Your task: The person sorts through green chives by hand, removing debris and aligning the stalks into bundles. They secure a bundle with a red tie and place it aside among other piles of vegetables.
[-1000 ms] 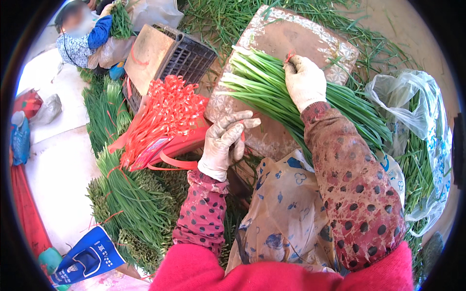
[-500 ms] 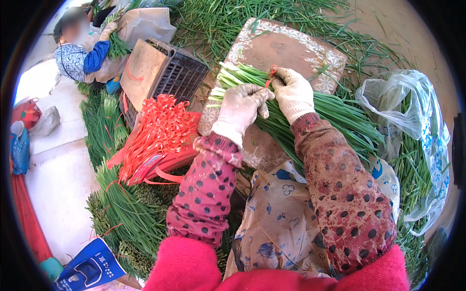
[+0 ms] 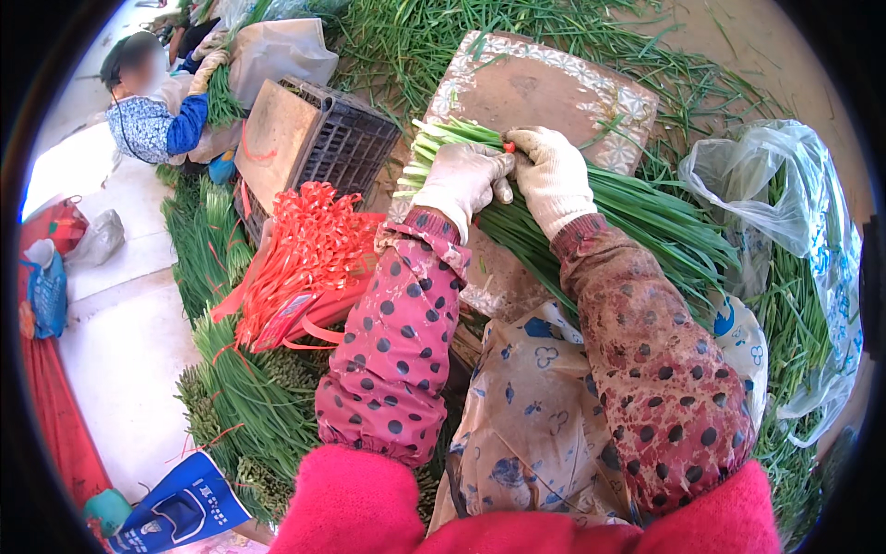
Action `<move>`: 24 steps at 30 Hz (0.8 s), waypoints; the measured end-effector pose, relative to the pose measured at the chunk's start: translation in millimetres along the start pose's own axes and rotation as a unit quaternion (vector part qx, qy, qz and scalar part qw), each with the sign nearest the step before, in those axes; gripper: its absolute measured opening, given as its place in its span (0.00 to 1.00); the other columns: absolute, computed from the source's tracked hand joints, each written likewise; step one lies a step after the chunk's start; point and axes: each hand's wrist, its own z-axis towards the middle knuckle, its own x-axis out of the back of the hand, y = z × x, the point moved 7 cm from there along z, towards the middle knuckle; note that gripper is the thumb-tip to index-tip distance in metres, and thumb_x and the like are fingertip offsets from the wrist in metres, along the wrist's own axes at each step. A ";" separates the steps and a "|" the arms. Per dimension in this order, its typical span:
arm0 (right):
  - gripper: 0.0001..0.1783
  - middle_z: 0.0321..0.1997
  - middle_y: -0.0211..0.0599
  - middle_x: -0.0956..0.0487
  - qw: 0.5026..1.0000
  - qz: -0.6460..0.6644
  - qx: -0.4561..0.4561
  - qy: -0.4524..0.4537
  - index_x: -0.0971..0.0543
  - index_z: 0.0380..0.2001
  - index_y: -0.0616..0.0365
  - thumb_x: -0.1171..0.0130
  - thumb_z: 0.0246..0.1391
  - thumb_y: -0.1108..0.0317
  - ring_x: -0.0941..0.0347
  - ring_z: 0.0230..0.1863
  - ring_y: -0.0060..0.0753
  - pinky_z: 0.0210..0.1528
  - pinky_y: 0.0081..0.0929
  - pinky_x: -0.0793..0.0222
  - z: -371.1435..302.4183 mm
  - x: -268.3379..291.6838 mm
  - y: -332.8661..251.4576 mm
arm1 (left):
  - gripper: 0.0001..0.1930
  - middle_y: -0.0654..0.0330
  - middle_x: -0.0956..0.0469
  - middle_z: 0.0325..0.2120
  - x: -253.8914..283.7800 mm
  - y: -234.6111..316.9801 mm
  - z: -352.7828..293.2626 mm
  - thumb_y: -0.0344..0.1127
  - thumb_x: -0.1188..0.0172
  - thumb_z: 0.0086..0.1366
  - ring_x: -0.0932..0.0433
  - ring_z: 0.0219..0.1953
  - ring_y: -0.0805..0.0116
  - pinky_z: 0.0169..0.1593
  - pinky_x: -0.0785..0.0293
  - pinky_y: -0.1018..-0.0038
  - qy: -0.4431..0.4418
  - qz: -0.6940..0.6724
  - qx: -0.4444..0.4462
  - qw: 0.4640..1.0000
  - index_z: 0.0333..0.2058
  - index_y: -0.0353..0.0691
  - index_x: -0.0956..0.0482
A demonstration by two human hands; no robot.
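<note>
A bundle of garlic chives (image 3: pixel 646 214) lies across a worn, patterned board (image 3: pixel 526 88), pale stem ends to the left and green leaves to the right. A narrow red ribbon (image 3: pixel 508 148) goes round the bundle, its small knot showing on top between my hands. My left hand (image 3: pixel 461 175), in a dirty white glove, is closed at the ribbon with its fingers curled over the stems. Gloved as well, my right hand (image 3: pixel 554 180) rests on the leaves just right of the knot, fingertips pinched at the ribbon. The ribbon ends are mostly hidden by my fingers.
A thick bunch of red ribbons (image 3: pixel 300 258) sits left of the board, before a black plastic crate (image 3: pixel 341 138). Tied chive bundles (image 3: pixel 249 397) pile along the left. Loose chives and a clear plastic bag (image 3: pixel 803 203) lie right. A co-worker (image 3: pixel 152 120) handles greens at far left.
My hands have drawn closer together over the bundle. The red ribbon loop that stood up has shrunk to a small knot lying against the stems. The co-worker's hands have shifted.
</note>
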 end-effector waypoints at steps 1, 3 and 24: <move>0.11 0.36 0.39 0.20 1.000 0.007 0.006 -0.008 0.18 0.36 0.53 0.42 0.47 0.72 0.25 0.43 0.47 0.48 0.38 0.29 -0.1 -1.8 -1.1 | 0.10 0.58 0.22 0.14 1.9 -1.4 1.6 0.34 0.39 0.64 0.35 0.11 0.74 0.17 0.42 0.76 -0.001 0.004 0.001 1.000 0.25 0.35 0.19; 0.11 0.37 0.40 0.19 1.000 0.016 0.018 -0.017 0.18 0.37 0.54 0.42 0.48 0.73 0.24 0.43 0.47 0.48 0.35 0.28 -0.4 3.8 -0.4 | 0.10 0.59 0.22 0.14 -2.3 0.3 0.3 0.34 0.39 0.63 0.35 0.11 0.75 0.17 0.42 0.77 0.002 0.000 -0.003 1.000 0.26 0.35 0.18; 0.17 0.36 0.41 0.17 0.935 0.194 -0.264 -0.135 0.18 0.40 0.62 0.43 0.54 0.61 0.23 0.39 0.30 0.47 0.26 0.30 -1.2 7.4 25.0 | 0.18 0.59 0.17 0.37 2.8 26.7 -33.7 0.24 0.38 0.61 0.19 0.35 0.76 0.40 0.24 0.84 0.154 -0.001 -0.439 0.885 0.51 0.42 0.23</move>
